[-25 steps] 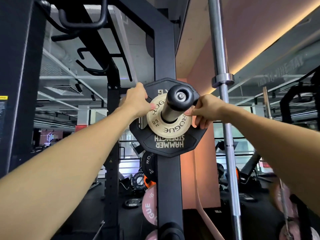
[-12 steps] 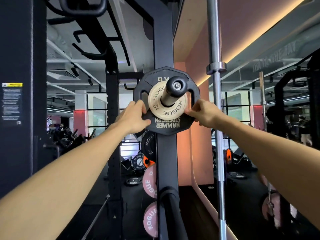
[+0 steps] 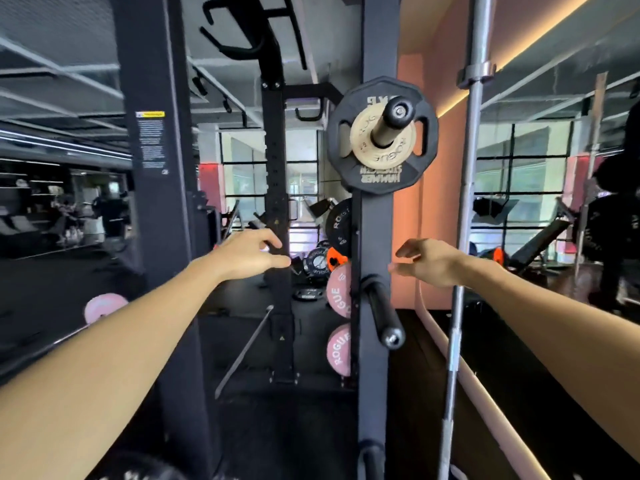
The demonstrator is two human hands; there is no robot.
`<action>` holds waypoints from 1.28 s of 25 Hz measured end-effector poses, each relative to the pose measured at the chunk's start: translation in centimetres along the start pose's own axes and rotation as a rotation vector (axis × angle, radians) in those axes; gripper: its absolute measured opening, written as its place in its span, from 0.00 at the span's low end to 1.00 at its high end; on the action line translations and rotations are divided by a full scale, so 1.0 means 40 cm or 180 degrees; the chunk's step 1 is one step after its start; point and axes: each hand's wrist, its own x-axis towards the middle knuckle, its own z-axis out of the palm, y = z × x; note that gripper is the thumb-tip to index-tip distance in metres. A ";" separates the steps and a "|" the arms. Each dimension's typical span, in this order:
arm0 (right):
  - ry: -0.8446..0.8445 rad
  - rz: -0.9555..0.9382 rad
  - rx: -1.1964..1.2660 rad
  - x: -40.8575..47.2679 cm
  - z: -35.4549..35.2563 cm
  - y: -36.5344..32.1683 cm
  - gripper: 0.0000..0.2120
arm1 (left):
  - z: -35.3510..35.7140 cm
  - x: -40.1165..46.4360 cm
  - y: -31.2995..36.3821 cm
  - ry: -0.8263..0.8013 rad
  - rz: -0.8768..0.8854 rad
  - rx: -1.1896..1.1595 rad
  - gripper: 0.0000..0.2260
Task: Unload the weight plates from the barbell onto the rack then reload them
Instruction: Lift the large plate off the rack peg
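A black Hammer Strength plate (image 3: 381, 178) hangs on the upper storage peg (image 3: 393, 124) of the black rack upright (image 3: 376, 237). A small cream Rogue plate (image 3: 375, 157) sits in front of it on the same peg. My left hand (image 3: 247, 254) hovers below and left of the plates with relaxed fingers, holding nothing. My right hand (image 3: 427, 261) hovers to the right of the upright, also relaxed and empty. A bare lower peg (image 3: 382, 310) sticks out between my hands. A silver barbell (image 3: 465, 216) stands upright at the right.
Pink Rogue plates (image 3: 337, 296) and a black plate (image 3: 339, 226) hang on the far side of the upright. Another rack post (image 3: 159, 168) stands at the left, one more (image 3: 275, 188) behind. More plates lie on the dark floor (image 3: 304, 292).
Both hands let go of the plates on the upper peg and dropped down and apart. The view tilted down, so the plates sit higher in frame.
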 end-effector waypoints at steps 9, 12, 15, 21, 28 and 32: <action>-0.0259 -0.0728 0.0562 -0.021 0.215 -0.442 0.20 | -0.346 -0.343 -0.326 0.0288 -0.0714 0.0290 0.20; -0.0348 -0.0893 0.0853 -0.015 0.321 -0.655 0.19 | -0.494 -0.447 -0.485 0.0374 -0.0904 0.0495 0.21; -0.0476 -0.1038 0.0968 -0.016 0.445 -0.889 0.22 | -0.646 -0.542 -0.665 0.0353 -0.1090 0.0659 0.22; -0.0716 -0.1137 0.0936 -0.024 0.603 -1.245 0.29 | -0.844 -0.643 -0.945 0.0406 -0.1188 0.0718 0.22; -0.0809 -0.1038 0.0994 0.062 0.726 -1.406 0.25 | -0.881 -0.585 -1.135 0.0393 -0.1065 0.0501 0.23; -0.0702 -0.0953 0.1043 0.170 0.788 -1.407 0.25 | -0.861 -0.480 -1.225 0.0344 -0.0962 0.0420 0.25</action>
